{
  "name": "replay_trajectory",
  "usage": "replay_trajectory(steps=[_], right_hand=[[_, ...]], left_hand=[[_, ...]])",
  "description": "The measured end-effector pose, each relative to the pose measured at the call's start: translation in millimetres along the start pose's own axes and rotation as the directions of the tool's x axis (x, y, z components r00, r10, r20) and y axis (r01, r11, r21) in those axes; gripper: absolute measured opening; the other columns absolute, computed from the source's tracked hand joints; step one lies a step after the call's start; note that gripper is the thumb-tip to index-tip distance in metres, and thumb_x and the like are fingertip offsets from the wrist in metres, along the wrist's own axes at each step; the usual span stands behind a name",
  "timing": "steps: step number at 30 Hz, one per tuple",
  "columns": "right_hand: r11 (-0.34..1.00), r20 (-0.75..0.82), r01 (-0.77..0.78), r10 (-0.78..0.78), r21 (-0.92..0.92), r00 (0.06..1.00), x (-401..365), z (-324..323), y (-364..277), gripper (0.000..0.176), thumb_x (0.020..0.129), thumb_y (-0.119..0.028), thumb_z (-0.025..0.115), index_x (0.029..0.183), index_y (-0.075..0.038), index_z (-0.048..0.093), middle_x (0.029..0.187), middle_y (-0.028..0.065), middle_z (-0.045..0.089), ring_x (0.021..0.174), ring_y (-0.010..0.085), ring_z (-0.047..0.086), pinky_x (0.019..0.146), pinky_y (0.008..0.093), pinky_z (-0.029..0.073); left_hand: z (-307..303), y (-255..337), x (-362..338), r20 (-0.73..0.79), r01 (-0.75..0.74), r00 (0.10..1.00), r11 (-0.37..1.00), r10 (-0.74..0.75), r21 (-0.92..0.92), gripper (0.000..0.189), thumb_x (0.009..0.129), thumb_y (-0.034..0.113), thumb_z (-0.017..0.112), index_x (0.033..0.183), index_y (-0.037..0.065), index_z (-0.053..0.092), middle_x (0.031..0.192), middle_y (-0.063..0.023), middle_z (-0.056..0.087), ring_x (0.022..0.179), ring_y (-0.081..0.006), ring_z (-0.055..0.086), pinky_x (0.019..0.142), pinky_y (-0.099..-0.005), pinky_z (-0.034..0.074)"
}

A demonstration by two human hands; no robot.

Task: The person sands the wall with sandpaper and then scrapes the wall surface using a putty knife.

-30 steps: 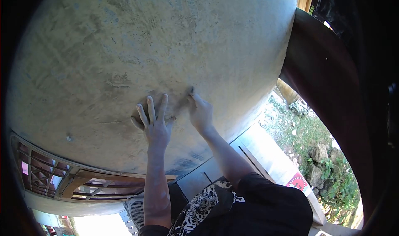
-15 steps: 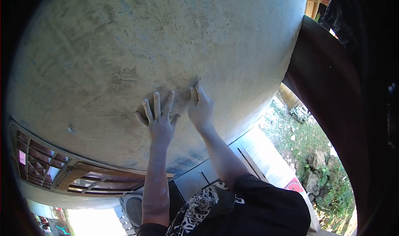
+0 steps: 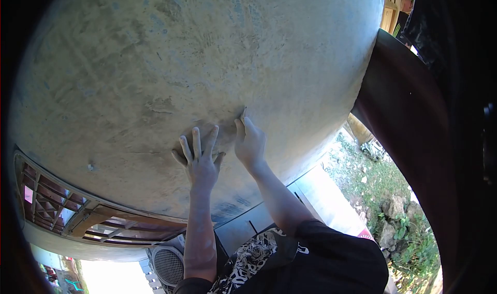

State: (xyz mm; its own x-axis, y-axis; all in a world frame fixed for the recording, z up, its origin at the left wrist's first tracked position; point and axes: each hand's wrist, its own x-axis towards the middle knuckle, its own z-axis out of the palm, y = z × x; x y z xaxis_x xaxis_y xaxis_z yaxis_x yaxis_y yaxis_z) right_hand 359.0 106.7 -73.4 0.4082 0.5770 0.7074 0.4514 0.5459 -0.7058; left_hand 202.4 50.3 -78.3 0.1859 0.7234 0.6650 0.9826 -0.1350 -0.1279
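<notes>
My left hand (image 3: 202,164) lies flat against a grey-beige plastered wall (image 3: 217,55), its fingers spread and nothing held. Just right of it, my right hand (image 3: 251,146) is closed, pinching a thin flat piece (image 3: 244,112) between thumb and fingers. That piece stands nearly edge-on against the wall, so its kind cannot be made out. Both hands look coated in pale dust. The wall around them has darker smudges, scratches and bluish worn patches.
A wooden-framed window with a lattice (image 3: 52,195) is at lower left, with a speaker-like mesh grille (image 3: 168,265) below it. At right hangs a dark brown curved panel (image 3: 409,97). Rocks (image 3: 396,208) and plants lie on the ground at lower right.
The view has tilted, so the wall and both hands appear lower. My left hand keeps its spot on the wall. My right hand has shifted slightly, with the thin piece tilted a little leftward.
</notes>
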Motion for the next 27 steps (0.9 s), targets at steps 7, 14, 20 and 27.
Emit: replay_trajectory(steps=[7,14,20,27], right_hand=[[0.986,-0.066,-0.059,0.050,-0.155,0.997,10,-39,85,0.020,0.103,-0.013,0.063,0.087,-0.001,0.066,0.061,0.0221,0.059,0.053,0.0399,0.059,0.051,0.0438,0.043],[0.999,0.052,-0.010,0.009,0.030,0.999,26,-23,5,0.005,0.094,-0.006,0.065,0.096,-0.007,0.069,0.073,0.0225,0.063,0.064,0.0418,0.065,0.051,0.0455,0.044],[0.976,-0.067,-0.151,0.142,-0.160,0.988,36,-49,78,0.006,0.095,-0.003,0.066,0.097,-0.001,0.072,0.070,0.0244,0.062,0.056,0.0380,0.061,0.052,0.0445,0.042],[0.926,-0.257,-0.364,0.331,-0.096,0.908,54,-33,60,0.013,0.101,-0.016,0.066,0.094,-0.006,0.069,0.066,0.0224,0.061,0.057,0.0415,0.060,0.050,0.0487,0.038]], left_hand=[[-6,8,4,0.009,0.046,0.999,0.999,-0.046,-0.010,0.097,0.077,0.039,0.090,0.161,0.042,0.041,0.176,-0.0141,0.011,0.159,-0.0522,0.000,0.120,-0.0780,0.008],[-28,50,29,0.063,0.184,0.983,0.936,-0.173,-0.301,0.095,0.078,0.041,0.088,0.161,0.042,0.041,0.177,-0.0117,0.010,0.157,-0.0561,-0.008,0.113,-0.0860,0.002],[-47,23,40,0.050,0.073,0.996,0.994,-0.069,-0.084,0.102,0.081,0.031,0.088,0.167,0.026,0.032,0.176,-0.0183,0.011,0.158,-0.0541,-0.006,0.121,-0.0761,0.000],[-40,35,46,0.071,0.063,0.996,0.988,-0.053,-0.142,0.111,0.075,0.033,0.091,0.167,0.028,0.030,0.176,-0.0206,0.003,0.156,-0.0575,-0.009,0.119,-0.0783,0.001]])
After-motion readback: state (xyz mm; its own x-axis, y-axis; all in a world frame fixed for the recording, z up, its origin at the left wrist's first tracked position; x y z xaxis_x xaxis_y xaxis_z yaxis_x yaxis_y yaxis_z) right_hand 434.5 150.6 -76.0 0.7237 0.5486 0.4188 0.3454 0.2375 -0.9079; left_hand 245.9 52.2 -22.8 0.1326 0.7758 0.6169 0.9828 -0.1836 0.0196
